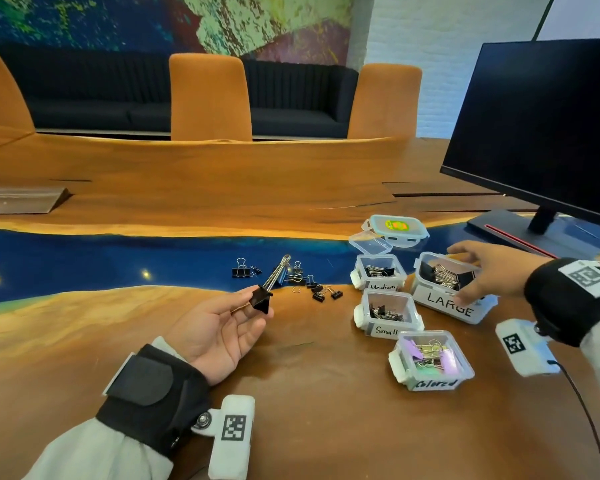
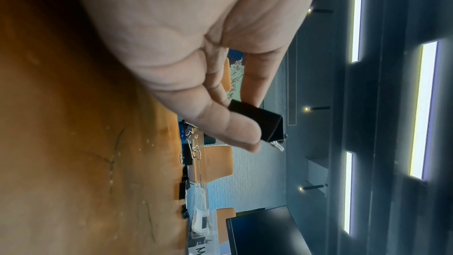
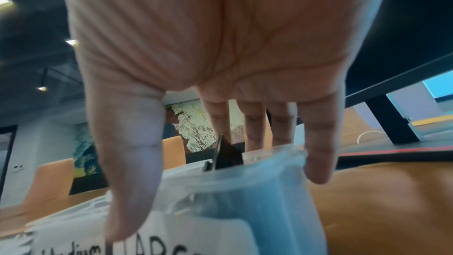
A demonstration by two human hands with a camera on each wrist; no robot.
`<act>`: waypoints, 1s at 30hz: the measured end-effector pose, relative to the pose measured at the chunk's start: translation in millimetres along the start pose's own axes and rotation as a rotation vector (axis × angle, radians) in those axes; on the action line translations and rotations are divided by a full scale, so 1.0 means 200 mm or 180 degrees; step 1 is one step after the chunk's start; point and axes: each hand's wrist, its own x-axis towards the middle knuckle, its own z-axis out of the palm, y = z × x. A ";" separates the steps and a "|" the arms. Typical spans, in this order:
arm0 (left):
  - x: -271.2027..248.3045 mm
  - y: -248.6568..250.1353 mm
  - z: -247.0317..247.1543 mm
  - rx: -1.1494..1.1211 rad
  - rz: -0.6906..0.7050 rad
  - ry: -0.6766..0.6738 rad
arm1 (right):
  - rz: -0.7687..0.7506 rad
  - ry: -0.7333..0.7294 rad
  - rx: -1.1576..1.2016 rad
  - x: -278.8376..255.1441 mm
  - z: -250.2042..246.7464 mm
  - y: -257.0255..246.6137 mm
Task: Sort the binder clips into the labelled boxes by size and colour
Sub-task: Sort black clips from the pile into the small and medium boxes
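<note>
Binder clip [image 1: 261, 299], a large black one with its wire handles pointing up, sits pinched between thumb and fingertips of the left hand [image 1: 219, 332] at the frame's lower middle. The right hand [image 1: 485, 268], fingers spread and relaxed, holds nothing and rests on the LARGE box [image 1: 447, 306] at the right. To do this well, carry the clip right, over the loose clips [image 1: 312, 284] on the worktop [image 1: 309, 427], and drop it inside the box the right hand steadies
</note>
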 end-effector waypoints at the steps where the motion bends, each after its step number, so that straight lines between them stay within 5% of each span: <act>1: 0.00 0.00 0.00 -0.0020 -0.0002 -0.0003 | 0.0007 0.0022 0.0024 0.01 0.00 0.01; 7: 0.00 0.01 -0.01 -0.0109 -0.0002 -0.0095 | -0.0187 0.0750 -0.0140 -0.11 -0.07 -0.03; 12: 0.00 0.01 0.00 -0.0160 0.0004 -0.0138 | -0.0918 0.1015 0.0080 -0.37 -0.16 -0.26; 19: -0.03 0.03 0.01 -0.0162 0.0128 -0.0145 | -0.1906 0.0483 0.0234 -0.68 -0.01 -0.68; 25: -0.05 0.10 -0.02 -0.0319 0.0407 -0.0252 | -0.1963 0.0067 0.0342 -0.66 0.22 -0.84; 30: -0.14 0.18 -0.01 0.0553 0.0850 -0.0149 | -0.1900 -0.0162 0.0349 -0.64 0.38 -0.86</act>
